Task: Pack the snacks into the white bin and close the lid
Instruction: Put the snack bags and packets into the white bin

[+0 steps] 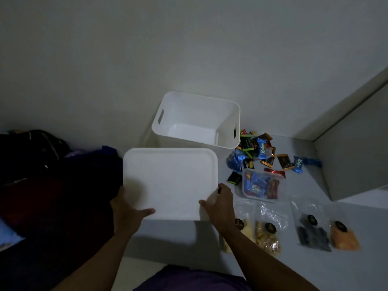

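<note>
1. Both hands grip the white lid [170, 182]: left hand [126, 213] at its 7 o'clock corner, right hand [219, 203] at 4 o'clock.
2. Lid held flat, long axis running 9-to-3.
3. White bin [196, 119] sits open and empty at the lid's 12 o'clock; wrapped snacks [255, 152] lie scattered at 2 o'clock.

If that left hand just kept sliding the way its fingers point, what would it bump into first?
The left hand already grips the white lid. Beyond the lid, the empty white bin probably comes first, though depth is hard to judge.
</note>
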